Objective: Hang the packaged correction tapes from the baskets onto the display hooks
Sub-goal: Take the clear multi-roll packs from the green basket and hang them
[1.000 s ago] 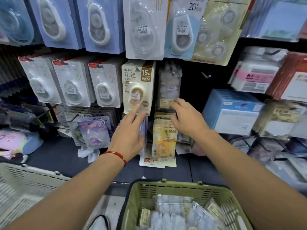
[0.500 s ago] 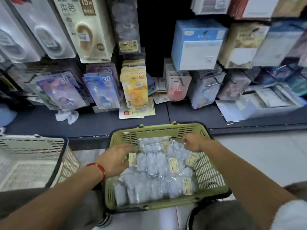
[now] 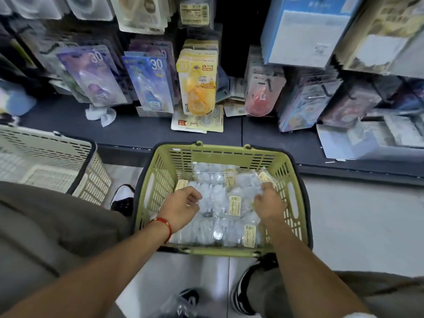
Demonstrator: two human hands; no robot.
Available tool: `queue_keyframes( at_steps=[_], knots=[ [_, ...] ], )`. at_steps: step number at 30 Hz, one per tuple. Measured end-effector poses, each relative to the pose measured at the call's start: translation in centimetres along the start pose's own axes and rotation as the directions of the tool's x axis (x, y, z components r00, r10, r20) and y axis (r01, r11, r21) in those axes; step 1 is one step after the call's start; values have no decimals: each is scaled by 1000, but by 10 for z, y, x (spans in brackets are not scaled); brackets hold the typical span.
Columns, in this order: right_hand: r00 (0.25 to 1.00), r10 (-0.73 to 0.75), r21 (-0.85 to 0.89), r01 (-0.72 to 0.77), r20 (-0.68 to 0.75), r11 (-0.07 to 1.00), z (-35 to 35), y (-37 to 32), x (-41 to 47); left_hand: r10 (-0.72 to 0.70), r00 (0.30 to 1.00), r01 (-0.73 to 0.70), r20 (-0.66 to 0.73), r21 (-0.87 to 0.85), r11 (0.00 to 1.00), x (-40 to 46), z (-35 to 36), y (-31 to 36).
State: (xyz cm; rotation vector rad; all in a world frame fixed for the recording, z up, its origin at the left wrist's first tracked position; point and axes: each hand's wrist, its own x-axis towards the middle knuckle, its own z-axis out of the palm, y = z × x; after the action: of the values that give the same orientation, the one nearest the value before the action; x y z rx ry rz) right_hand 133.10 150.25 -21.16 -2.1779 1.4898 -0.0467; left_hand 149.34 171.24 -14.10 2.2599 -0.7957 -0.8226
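Hands, my left hand (image 3: 182, 206) and right hand (image 3: 267, 201), curled into clear correction tape packets (image 3: 220, 203) inside green basket (image 3: 296, 203) at six o'clock; grasp I couldn't confirm.

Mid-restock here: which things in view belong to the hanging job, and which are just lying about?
Job:
green basket
clear packaged correction tapes
left hand
right hand

Lying about:
cream basket
loose card pack on the shelf
white crumpled scrap

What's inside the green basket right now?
The green basket holds clear packets with yellowish labels; both hands are in the pile. The basket's bottom is covered.
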Motion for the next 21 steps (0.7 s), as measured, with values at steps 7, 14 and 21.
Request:
queue_keyframes(
  at_steps=[7,14,21],
  knots=[
    [793,-369,743,-150,484,652,-18,-71,-13,-181,983,174,41,-540,824,11,-6,16],
    [836,-395,-132,472,382,872,58,-76,-7,-466,867,230,-179,-686,691,6,-30,-17],
    [887,-352,-20,374,299,927,66,-56,14,-484,863,221,-146,-752,621,-4,-39,-34]
  ],
)
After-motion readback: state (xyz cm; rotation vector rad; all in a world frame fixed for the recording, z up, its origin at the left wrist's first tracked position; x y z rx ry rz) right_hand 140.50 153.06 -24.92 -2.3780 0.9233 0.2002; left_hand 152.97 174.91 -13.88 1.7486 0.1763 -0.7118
